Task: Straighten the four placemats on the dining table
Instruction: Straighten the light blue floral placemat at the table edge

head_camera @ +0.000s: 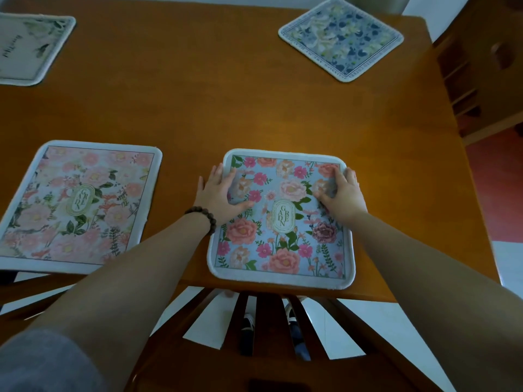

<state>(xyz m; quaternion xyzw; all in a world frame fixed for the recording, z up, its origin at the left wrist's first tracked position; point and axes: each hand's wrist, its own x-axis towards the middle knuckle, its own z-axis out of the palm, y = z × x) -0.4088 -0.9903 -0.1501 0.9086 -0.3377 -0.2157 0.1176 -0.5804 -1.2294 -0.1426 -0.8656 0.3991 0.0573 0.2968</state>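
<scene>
Both the left hand (pixel 219 190) and right hand (pixel 341 193) press open-palmed, gripping nothing, on the blue floral placemat (pixel 280 219), whose near edge could slip off the table (pixel 254 108) if pulled closer.

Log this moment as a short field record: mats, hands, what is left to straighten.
surface: wooden dining table
near right mat: blue floral placemat, roughly square to the table edge
left hand: flat on it
right hand: flat on it
near left mat: pink floral placemat, slightly skewed
far right mat: navy floral placemat, clearly rotated
far left mat: pale placemat, partly out of view
</scene>
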